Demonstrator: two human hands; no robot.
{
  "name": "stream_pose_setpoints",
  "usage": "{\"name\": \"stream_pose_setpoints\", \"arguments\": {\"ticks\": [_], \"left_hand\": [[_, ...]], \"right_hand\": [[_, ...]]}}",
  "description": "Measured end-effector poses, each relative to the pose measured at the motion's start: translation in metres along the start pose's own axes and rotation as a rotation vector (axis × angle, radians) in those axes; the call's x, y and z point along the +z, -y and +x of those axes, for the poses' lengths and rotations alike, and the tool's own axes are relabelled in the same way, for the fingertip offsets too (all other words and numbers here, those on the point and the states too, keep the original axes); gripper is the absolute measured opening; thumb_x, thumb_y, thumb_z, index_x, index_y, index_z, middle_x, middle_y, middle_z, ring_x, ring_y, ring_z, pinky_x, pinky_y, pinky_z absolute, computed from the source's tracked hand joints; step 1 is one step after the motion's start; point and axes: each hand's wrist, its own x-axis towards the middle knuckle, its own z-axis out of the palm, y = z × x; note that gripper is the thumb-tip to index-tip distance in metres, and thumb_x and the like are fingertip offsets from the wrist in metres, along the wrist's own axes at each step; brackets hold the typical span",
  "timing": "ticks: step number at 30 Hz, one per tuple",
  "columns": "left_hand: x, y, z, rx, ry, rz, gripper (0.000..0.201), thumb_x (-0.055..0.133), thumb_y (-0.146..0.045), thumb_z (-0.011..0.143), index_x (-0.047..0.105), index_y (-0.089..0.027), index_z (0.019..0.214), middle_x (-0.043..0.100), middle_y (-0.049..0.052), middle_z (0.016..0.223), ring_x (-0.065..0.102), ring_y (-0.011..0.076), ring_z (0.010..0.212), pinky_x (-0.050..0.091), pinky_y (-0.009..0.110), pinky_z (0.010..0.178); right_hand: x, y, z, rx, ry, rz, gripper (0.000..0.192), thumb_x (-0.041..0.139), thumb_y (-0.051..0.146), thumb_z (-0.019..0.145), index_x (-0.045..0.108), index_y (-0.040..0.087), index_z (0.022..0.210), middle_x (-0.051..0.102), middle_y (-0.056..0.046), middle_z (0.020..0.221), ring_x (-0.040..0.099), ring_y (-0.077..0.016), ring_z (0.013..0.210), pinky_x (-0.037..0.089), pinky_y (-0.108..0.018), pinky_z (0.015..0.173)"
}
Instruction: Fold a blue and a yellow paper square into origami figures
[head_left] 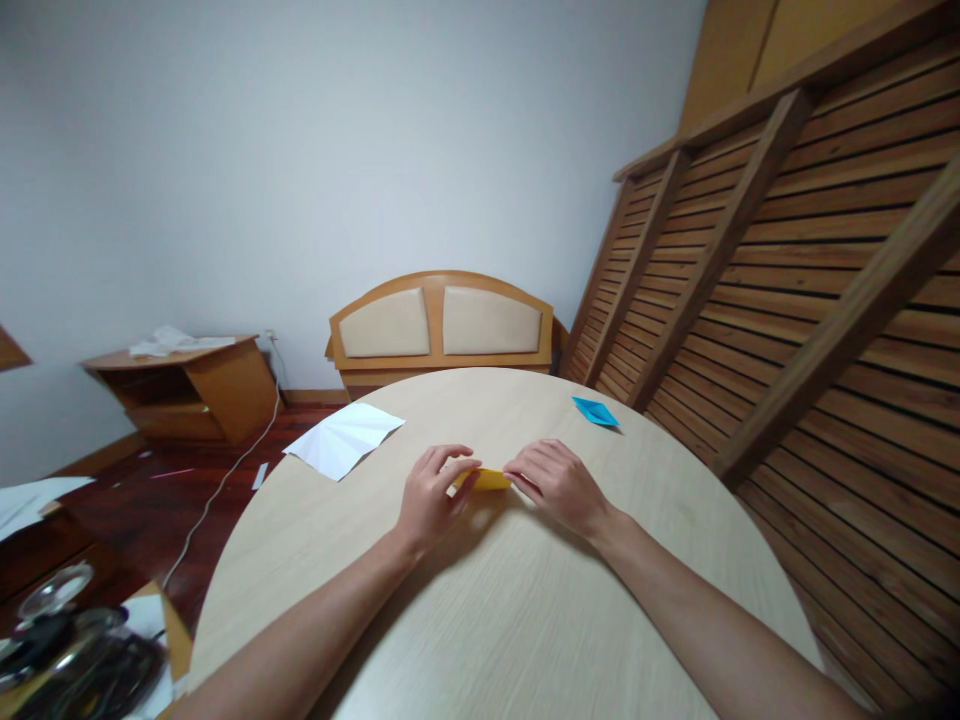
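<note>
Pressing down on a small yellow sheet of folded paper, both hands work at the middle of the round pale wooden table, a little toward its far edge. The left hand lies over the left end of the paper with its fingers curled and its fingertips pinching that edge; the right hand rests flat and narrow over the right end, fingers together and pointing inward. Both hands touch the paper, and only a short strip of yellow shows between them.

Judged from how it lies, the folding looks partway through: the yellow paper is already reduced to a slim, flat, layered band, so several folds seem made, yet it has no finished shape that can be read, and how many layers it has cannot be told under the fingers. A small blue folded paper boat sits well apart near the far right rim of the table, complete and free-standing, which suggests the sort of form the yellow piece has not yet reached. A creased white sheet of paper lies open at the far left rim, partly overhanging it, unfolded but marked by radiating creases.

The yellow paper looks thin, crisp and bright, its visible edge straight and lying flush on the tabletop, with a faint shadow beneath the left hand
</note>
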Motion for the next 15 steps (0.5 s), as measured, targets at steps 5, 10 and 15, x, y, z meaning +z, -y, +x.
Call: {"name": "stream_pose_setpoints", "arguments": {"ticks": [5,10,15], "left_hand": [[0.002,-0.0019,0.0011,0.084,0.081,0.088,0.014,0.058,-0.021,0.096,0.071,-0.023,0.099,0.07,0.005,0.089,0.06,0.019,0.083,0.046,0.032,0.074],[0.0022,-0.0008,-0.0002,0.081,0.155,0.078,0.015,0.055,-0.02,0.096,0.071,-0.022,0.097,0.07,0.005,0.087,0.059,0.0188,0.081,0.044,0.032,0.072],[0.0007,-0.0027,0.0012,0.041,0.126,0.038,0.015,0.054,-0.018,0.096,0.069,-0.02,0.093,0.069,0.006,0.086,0.059,0.0187,0.08,0.044,0.031,0.072]], "right_hand": [[-0.0028,0.0101,0.0047,-0.025,0.007,-0.026,0.018,0.052,0.024,0.1,0.067,0.02,0.091,0.07,-0.004,0.082,0.061,-0.0189,0.084,0.043,-0.034,0.081],[-0.0031,0.0099,0.0039,-0.009,0.015,0.01,0.018,0.052,0.026,0.1,0.067,0.021,0.091,0.071,-0.004,0.084,0.061,-0.0198,0.085,0.043,-0.035,0.081],[-0.0032,0.0069,0.0017,0.019,-0.025,0.031,0.016,0.053,0.026,0.1,0.065,0.02,0.092,0.07,-0.005,0.084,0.061,-0.0198,0.083,0.043,-0.035,0.079]]}}
